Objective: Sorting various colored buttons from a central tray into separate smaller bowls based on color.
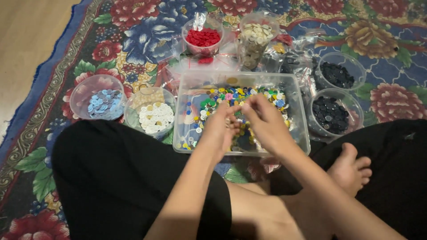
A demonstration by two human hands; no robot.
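A: What are the fingers doing?
B: Both the left hand (219, 129) and right hand (267, 122) reach with curled fingers among mixed buttons (231, 98) in the clear tray (284, 80); any grip is unclear

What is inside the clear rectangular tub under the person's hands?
The clear tub holds loose mixed buttons in yellow, blue, green and white. The left hand and right hand cover the middle, so what lies beneath them cannot be seen.

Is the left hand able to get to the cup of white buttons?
Probably yes. The cup of white buttons stands open-topped just left of the clear tray where the left hand works, with nothing between them.
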